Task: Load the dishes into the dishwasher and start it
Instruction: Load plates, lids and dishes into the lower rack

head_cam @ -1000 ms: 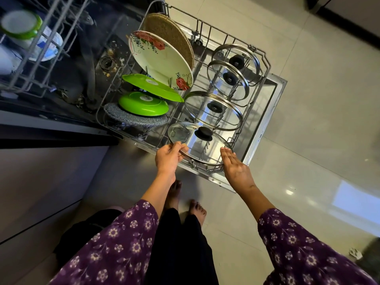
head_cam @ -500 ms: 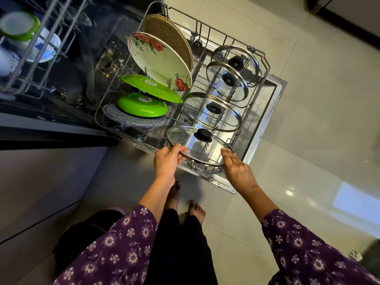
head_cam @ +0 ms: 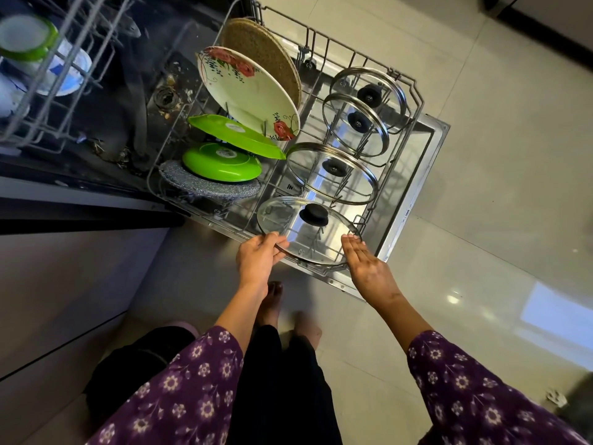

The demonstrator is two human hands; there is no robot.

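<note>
At frame centre, the lower rack (head_cam: 417, 91) holds plates (head_cam: 247, 91) left, glass lids (head_cam: 321, 186) right. The left hand (head_cam: 256, 260) grips the nearest lid (head_cam: 305, 234) by its rim; the right hand (head_cam: 367, 266) lays straight fingers (head_cam: 353, 245) on its opposite edge.

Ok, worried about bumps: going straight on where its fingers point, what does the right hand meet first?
Likely the nearest glass lid, at its rim; the right hand looks almost on it.
</note>
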